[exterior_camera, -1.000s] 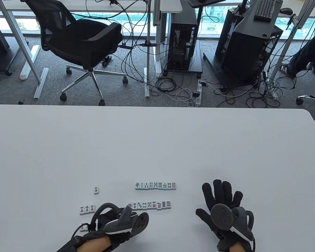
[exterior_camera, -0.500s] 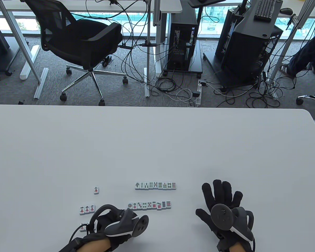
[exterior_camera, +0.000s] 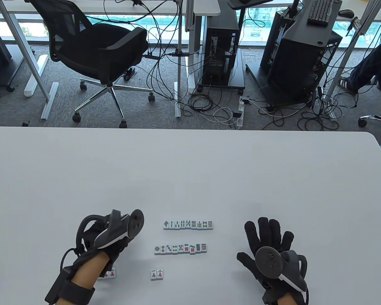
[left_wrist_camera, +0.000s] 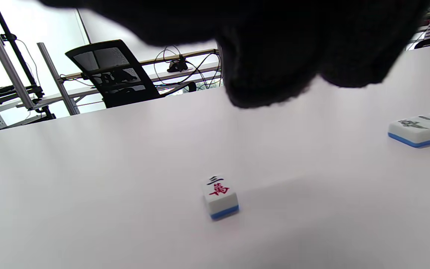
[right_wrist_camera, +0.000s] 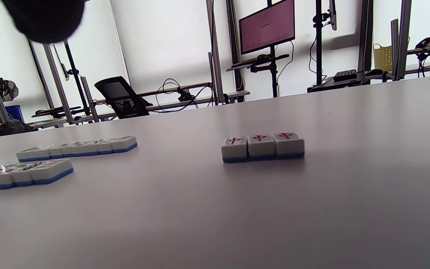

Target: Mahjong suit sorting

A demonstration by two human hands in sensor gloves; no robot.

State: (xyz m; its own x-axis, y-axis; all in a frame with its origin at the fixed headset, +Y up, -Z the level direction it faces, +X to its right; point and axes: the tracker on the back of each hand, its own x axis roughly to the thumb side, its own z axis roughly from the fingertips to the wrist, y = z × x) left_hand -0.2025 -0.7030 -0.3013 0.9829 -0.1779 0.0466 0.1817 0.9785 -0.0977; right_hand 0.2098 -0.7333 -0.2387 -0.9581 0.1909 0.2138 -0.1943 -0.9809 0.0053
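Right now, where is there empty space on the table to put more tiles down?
The whole far half of the table beyond the bamboo row is bare. So is the strip between the dots row and the right hand. It is crowded under the left hand, where a lone character tile lies.

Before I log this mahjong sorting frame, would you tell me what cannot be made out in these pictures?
- Table view: the lone character tile is hidden under the left hand.
- Table view: tiles by the left forearm are partly covered; their count is unclear.
- Left wrist view: the fingers are a dark blur, so their pose is unreadable.
- Right wrist view: the three-tile group has unreadable faces from that low angle.
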